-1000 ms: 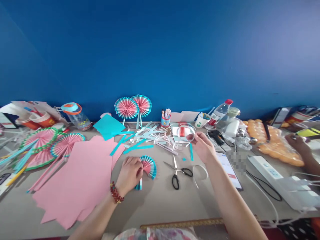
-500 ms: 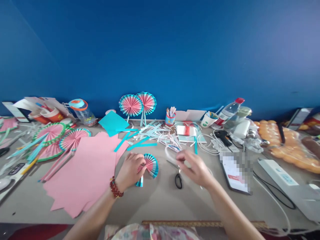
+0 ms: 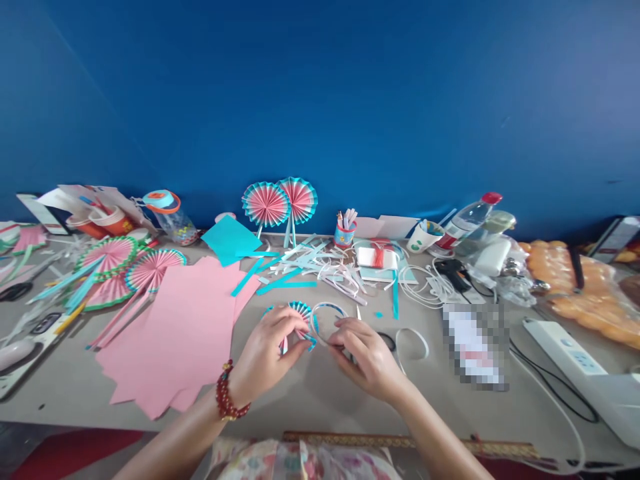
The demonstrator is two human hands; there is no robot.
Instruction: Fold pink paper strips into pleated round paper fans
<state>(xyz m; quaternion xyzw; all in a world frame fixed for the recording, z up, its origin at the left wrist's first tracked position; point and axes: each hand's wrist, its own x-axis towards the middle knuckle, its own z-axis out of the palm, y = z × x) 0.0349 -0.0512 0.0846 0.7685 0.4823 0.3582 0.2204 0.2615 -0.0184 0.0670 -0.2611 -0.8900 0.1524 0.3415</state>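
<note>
My left hand (image 3: 280, 343), with a red bead bracelet at the wrist, is closed on a small pleated pink and blue paper fan (image 3: 302, 311), partly hidden by the fingers. Pinched in my right hand (image 3: 364, 352) is a thin white strip (image 3: 316, 324) that curls in a loop toward the fan. Another white curl (image 3: 420, 339) lies to the right of that hand. Black-handled scissors (image 3: 387, 341) lie on the table beneath my right hand, mostly covered, with the tip showing above the knuckles.
Pink paper sheets (image 3: 170, 333) spread at left, below finished round fans (image 3: 155, 268). Behind lie a blue sheet (image 3: 231, 240), paper scraps (image 3: 300, 267), two standing fans (image 3: 266, 204) and a pen cup (image 3: 345, 232). At right are a glue gun (image 3: 450, 272), a phone (image 3: 473, 343) and a power strip (image 3: 565, 347).
My right hand has moved slightly left and down, nearer my left hand, bringing the white strip's loop beside the fan. It now covers much of the scissors. The view has shifted slightly.
</note>
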